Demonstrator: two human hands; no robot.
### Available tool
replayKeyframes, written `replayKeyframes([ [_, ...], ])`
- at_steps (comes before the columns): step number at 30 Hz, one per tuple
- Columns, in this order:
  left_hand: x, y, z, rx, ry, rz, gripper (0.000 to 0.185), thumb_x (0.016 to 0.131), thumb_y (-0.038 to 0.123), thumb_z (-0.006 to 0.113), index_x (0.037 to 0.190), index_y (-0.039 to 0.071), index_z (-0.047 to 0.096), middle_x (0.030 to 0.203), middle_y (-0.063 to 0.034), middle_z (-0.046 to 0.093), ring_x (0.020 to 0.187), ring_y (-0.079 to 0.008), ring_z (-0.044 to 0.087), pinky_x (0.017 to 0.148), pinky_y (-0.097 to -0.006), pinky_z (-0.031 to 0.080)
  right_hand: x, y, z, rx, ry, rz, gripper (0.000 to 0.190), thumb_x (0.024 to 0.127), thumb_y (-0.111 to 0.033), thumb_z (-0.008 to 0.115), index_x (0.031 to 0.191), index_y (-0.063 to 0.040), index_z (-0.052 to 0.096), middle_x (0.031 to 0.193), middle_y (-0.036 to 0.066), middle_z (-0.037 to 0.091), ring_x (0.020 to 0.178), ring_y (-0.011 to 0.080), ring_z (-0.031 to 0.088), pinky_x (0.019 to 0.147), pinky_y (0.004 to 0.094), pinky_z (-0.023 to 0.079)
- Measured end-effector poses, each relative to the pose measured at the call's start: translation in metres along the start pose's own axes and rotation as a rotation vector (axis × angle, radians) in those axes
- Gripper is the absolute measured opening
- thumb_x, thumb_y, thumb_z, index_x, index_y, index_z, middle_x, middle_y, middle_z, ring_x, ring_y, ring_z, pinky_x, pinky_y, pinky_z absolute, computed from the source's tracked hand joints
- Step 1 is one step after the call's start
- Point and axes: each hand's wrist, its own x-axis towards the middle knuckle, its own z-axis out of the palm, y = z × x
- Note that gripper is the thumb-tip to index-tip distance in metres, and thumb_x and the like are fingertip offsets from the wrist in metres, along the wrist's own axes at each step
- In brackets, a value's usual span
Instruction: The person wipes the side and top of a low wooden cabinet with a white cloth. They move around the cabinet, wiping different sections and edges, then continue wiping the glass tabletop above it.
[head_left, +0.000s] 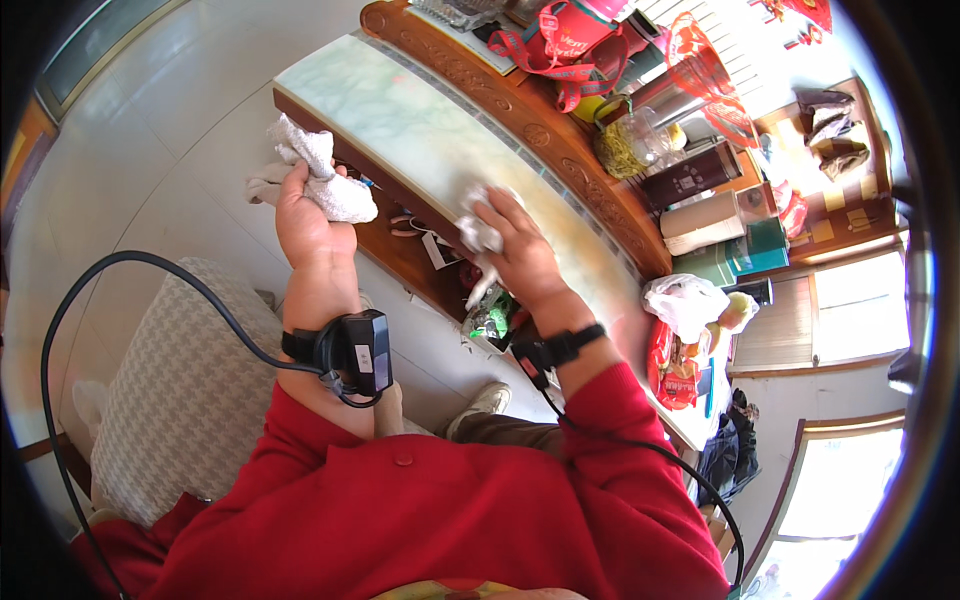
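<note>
My left hand (311, 217) is palm up beside the cabinet's edge, holding a bunched white terry cloth (341, 196) whose folds stick up past the fingers. On the marble-patterned top (405, 112) of a wooden cabinet, near its front edge, my right hand (521, 247) lies palm down on a second white cloth (480, 225). That cloth is crumpled under the fingers, slightly blurred, and part of it hangs over the edge. Below, a drawer or shelf (382, 244) stands exposed with pliers-like handles (406, 225), a white card and a green-marked plastic package (491, 321) inside.
A carved wooden ledge (536, 135) borders the top. Beyond it stand a glass jar (626, 146), a dark tumbler (694, 174), boxes and a red bag. Plastic bags with fruit (686, 307) lie at the right. A houndstooth-covered seat (195, 390) is at the left; black cables run from both wrists.
</note>
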Motion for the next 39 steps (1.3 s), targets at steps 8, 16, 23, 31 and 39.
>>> replayKeyframes([
  [8, 0.009, -0.011, -0.013, 0.045, -0.052, -0.029, 0.024, 0.093, 0.016, 0.055, 0.111, 0.001, 0.058, 0.092, -0.0083, 0.061, 0.079, -0.0213, 0.06, 0.074, -0.037, 0.051, -0.157, 0.058, -0.057, -0.093, 0.237, 0.284, 0.062, 0.07, 0.006, 0.06, 0.13, -0.008, 0.054, 0.14, 0.016, 0.047, 0.133, 0.0356, 0.041, 0.111, 0.0432, 0.033],
  [16, 0.012, -0.018, -0.034, 0.248, -0.038, -0.079, 0.024, 0.094, 0.019, 0.052, 0.112, 0.004, 0.061, 0.095, -0.0082, 0.065, 0.08, -0.0214, 0.062, 0.07, -0.0364, 0.05, -0.172, 0.055, -0.068, -0.238, 0.182, 0.302, 0.06, 0.072, -0.001, 0.06, 0.13, -0.01, 0.054, 0.138, 0.015, 0.05, 0.131, 0.0363, 0.043, 0.106, 0.0467, 0.037],
  [23, 0.02, -0.036, -0.048, 0.382, 0.015, -0.034, 0.03, 0.092, 0.015, 0.053, 0.117, -0.002, 0.057, 0.105, -0.0128, 0.064, 0.093, -0.0279, 0.063, 0.085, -0.0379, 0.052, -0.179, 0.065, -0.073, -0.301, 0.113, 0.255, 0.045, 0.081, -0.017, 0.06, 0.124, -0.006, 0.055, 0.131, 0.02, 0.055, 0.119, 0.039, 0.054, 0.096, 0.0472, 0.041],
  [31, 0.088, -0.042, -0.062, 0.45, 0.348, -0.023, 0.031, 0.096, 0.027, 0.043, 0.113, 0.007, 0.06, 0.109, -0.0079, 0.066, 0.102, -0.026, 0.062, 0.092, -0.0431, 0.049, -0.181, 0.07, -0.075, -0.194, 0.09, 0.231, 0.05, 0.08, -0.028, 0.064, 0.124, -0.008, 0.053, 0.132, 0.02, 0.054, 0.121, 0.0396, 0.051, 0.1, 0.0527, 0.038],
  [39, 0.11, -0.082, -0.072, 0.505, 0.139, -0.048, 0.024, 0.097, 0.023, 0.045, 0.107, 0.007, 0.061, 0.106, -0.0053, 0.066, 0.096, -0.0227, 0.064, 0.085, -0.0376, 0.052, -0.184, 0.065, -0.069, -0.251, 0.166, 0.283, 0.043, 0.081, -0.017, 0.062, 0.123, -0.008, 0.055, 0.13, 0.018, 0.056, 0.118, 0.0391, 0.055, 0.1, 0.0512, 0.04],
])
